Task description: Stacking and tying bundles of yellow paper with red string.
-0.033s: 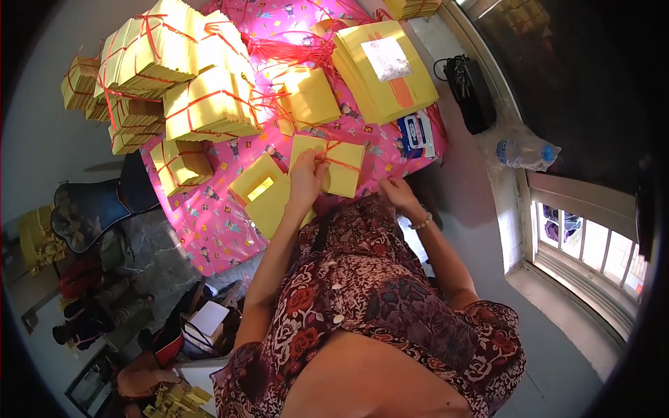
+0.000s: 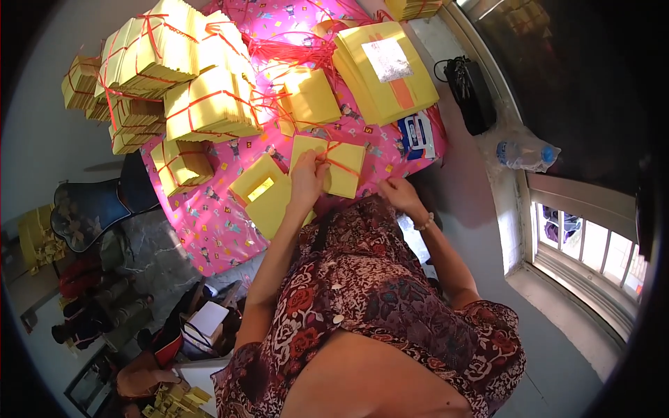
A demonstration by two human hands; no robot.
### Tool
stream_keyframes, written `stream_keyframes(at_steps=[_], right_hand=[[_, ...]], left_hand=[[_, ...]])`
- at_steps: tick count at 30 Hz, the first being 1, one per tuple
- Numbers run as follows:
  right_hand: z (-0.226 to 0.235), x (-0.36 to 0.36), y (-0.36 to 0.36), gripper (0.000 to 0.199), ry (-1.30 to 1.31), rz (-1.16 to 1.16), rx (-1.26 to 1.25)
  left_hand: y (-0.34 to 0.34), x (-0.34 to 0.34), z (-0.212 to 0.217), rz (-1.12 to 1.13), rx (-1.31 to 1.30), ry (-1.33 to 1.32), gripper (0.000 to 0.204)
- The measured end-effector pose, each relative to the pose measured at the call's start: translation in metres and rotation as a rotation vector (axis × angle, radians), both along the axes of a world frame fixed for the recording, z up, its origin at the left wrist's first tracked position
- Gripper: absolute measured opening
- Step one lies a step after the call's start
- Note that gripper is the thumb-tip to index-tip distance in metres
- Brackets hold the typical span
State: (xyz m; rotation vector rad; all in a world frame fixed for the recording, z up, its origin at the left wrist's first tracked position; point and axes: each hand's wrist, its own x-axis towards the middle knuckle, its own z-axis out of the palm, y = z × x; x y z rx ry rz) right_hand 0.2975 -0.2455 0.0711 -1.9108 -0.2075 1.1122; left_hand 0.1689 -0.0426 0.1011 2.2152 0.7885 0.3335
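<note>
A small stack of yellow paper [image 2: 343,180] lies near the table's front edge, with a red tie string [image 2: 339,157] crossed over it. My left hand [image 2: 307,177] rests on the stack's left side, thumb and fingers pinched together at the string. My right hand [image 2: 402,196] is just off the stack's right corner, beside the table edge, with its fingers curled closed; whatever may be in them is too small to make out. Left of the stack, partly behind my left forearm, lie loose yellow sheets [image 2: 268,216] with a small shiny yellow piece [image 2: 260,190] on top.
Tied yellow paper bundles [image 2: 209,104] pile up at the far left of the pink patterned table cover [image 2: 209,237]. Behind are loose red strings [image 2: 293,50], another yellow stack [image 2: 310,97] and a large yellow pack [image 2: 376,76]. A blue-white packet [image 2: 417,136] and a plastic bottle [image 2: 526,153] are at right.
</note>
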Motion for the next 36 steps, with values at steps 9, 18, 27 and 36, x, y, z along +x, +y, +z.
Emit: stream_keyframes(at_steps=[9, 18, 27, 36], right_hand=[[0.077, 0.027, 0.084, 0.041, -0.812, 0.35, -0.045], [-0.029, 0.027, 0.133, 0.024, -0.556, 0.355, 0.247], [-0.045, 0.038, 0.13, 0.022, -0.033, 0.26, 0.185], [0.036, 0.002, 0.082, 0.018, -1.164, 0.456, 0.335]], left_hand=[[0.002, 0.003, -0.005, 0.03, 0.027, -0.038, 0.018], [0.008, 0.007, 0.001, -0.03, -0.02, -0.053, 0.039], [0.01, 0.005, -0.001, -0.094, -0.056, -0.046, 0.044], [0.011, 0.005, 0.022, -0.095, -0.179, 0.054, 0.04]])
